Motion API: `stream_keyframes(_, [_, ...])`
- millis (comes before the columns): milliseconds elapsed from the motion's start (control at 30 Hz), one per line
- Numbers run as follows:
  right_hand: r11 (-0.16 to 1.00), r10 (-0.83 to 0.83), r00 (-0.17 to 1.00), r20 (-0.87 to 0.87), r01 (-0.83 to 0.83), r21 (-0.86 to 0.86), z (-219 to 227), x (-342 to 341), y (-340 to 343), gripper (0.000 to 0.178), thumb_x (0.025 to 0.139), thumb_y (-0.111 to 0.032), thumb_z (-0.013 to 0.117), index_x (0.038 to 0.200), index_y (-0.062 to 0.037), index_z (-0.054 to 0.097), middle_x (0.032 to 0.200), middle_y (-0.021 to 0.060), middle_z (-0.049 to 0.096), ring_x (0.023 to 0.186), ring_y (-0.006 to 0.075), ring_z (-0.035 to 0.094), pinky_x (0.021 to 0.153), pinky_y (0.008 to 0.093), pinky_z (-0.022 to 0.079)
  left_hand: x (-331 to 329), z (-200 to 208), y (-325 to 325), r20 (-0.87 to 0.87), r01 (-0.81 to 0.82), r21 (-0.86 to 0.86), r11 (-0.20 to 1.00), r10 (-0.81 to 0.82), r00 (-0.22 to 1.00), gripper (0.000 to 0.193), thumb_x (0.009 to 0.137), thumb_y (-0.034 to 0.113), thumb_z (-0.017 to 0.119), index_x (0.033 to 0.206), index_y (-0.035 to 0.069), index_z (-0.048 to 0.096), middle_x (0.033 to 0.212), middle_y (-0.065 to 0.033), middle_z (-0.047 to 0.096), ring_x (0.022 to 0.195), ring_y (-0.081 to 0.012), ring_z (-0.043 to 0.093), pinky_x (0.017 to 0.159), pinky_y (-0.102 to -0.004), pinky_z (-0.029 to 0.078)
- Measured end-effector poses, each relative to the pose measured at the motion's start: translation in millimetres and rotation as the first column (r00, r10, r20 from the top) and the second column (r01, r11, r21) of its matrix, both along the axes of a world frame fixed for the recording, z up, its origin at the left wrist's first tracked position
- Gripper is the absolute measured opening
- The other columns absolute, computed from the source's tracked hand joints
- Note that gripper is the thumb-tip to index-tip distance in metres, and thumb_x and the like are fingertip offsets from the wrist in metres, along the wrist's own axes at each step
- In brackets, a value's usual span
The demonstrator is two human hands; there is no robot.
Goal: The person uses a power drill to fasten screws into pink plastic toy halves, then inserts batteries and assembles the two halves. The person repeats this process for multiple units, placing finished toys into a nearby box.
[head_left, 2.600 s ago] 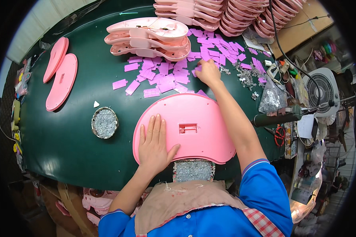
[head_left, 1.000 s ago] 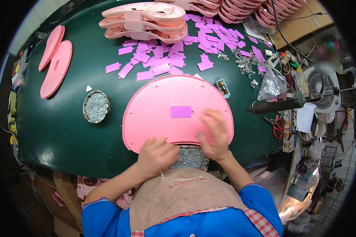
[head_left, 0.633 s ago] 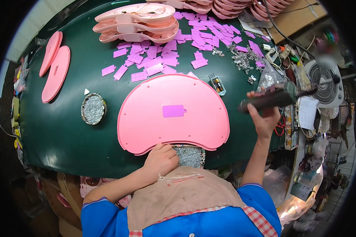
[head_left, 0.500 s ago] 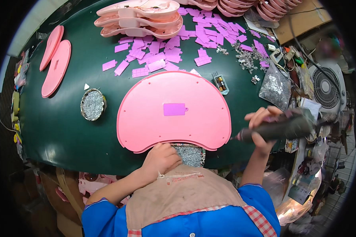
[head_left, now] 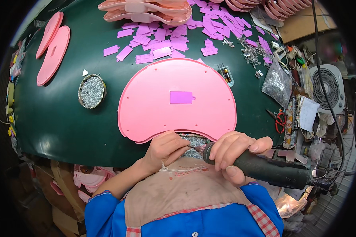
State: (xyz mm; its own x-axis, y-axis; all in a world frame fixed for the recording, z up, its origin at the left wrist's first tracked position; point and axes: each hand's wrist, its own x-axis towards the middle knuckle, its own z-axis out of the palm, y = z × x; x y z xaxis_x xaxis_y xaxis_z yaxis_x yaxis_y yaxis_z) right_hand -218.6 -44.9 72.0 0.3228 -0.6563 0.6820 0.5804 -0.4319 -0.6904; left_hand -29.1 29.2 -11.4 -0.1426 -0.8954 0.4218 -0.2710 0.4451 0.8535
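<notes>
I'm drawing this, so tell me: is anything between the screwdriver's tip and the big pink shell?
Yes, partly: the fingers of the left hand are right at the tip of the screwdriver, by the pink shell. Silvery bits show in the gap too, seemingly lower down.

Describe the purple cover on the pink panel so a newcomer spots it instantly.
On the green table, find the large bean-shaped pink panel at center. Near its middle lies a rectangular purple cover with a small tab on its right side. Unlike the loose purple covers scattered beyond, it alone lies on pink.
</notes>
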Motion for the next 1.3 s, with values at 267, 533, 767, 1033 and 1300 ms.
stream_keyframes(267, [0.995, -0.085, 0.995, -0.048, 0.087, 0.040, 10, 8, 12, 0.064, 0.078, 0.007, 0.067, 0.130, -0.0077, 0.033, 0.073, 0.0110, 0.064, 0.060, 0.0216, 0.065, 0.062, 0.0400, 0.058, 1, -2, 5, -0.177, 0.007, 0.104, 0.995, 0.011, 0.984, 0.016, 0.081, -0.004, 0.077, 0.096, 0.000, 0.073, 0.084, -0.0101, 0.069, 0.071, -0.0237, 0.063, 0.065, -0.0339, 0.049])
stream_keyframes(533, [0.989, -0.071, 0.984, -0.162, 0.091, 0.120, 17, 6, 17, 0.061, 0.083, 0.006, 0.066, 0.131, -0.0136, 0.034, 0.074, 0.0094, 0.064, 0.063, 0.0206, 0.064, 0.068, 0.0410, 0.058, 0, -6, 6, -0.204, -0.030, 0.046, 0.999, 0.039, 0.978, 0.018, 0.081, -0.004, 0.079, 0.098, 0.000, 0.074, 0.086, -0.0105, 0.072, 0.072, -0.0224, 0.064, 0.064, -0.0326, 0.050])
stream_keyframes(767, [0.938, -0.188, 0.977, -0.097, 0.208, 0.278, 30, 7, 20, 0.060, 0.084, 0.003, 0.067, 0.128, -0.0199, 0.032, 0.074, 0.0083, 0.063, 0.064, 0.0208, 0.063, 0.072, 0.0431, 0.057, -2, 0, -6, -0.185, -0.026, -0.012, 1.000, 0.023, 0.982, 0.019, 0.081, -0.003, 0.079, 0.099, 0.001, 0.075, 0.087, -0.0098, 0.071, 0.070, -0.0220, 0.063, 0.063, -0.0320, 0.048])
stream_keyframes(1033, [0.954, -0.172, 0.981, -0.093, 0.190, 0.231, 29, 0, 20, 0.061, 0.085, 0.001, 0.066, 0.132, -0.0202, 0.032, 0.075, 0.0085, 0.064, 0.064, 0.0209, 0.063, 0.071, 0.0436, 0.057, -6, 1, -9, -0.171, -0.023, -0.032, 0.999, 0.017, 0.985, 0.019, 0.081, -0.002, 0.080, 0.099, 0.001, 0.075, 0.087, -0.0095, 0.071, 0.070, -0.0210, 0.061, 0.061, -0.0315, 0.047])
stream_keyframes(1300, [0.946, -0.208, 0.978, -0.012, 0.205, 0.250, 30, -1, 20, 0.061, 0.086, -0.001, 0.066, 0.134, -0.0177, 0.033, 0.076, 0.0088, 0.063, 0.064, 0.0210, 0.063, 0.070, 0.0432, 0.056, -5, 3, -11, -0.154, -0.005, -0.013, 1.000, 0.003, 0.988, 0.019, 0.082, -0.002, 0.080, 0.100, 0.002, 0.075, 0.087, -0.0092, 0.071, 0.071, -0.0210, 0.061, 0.062, -0.0315, 0.047])
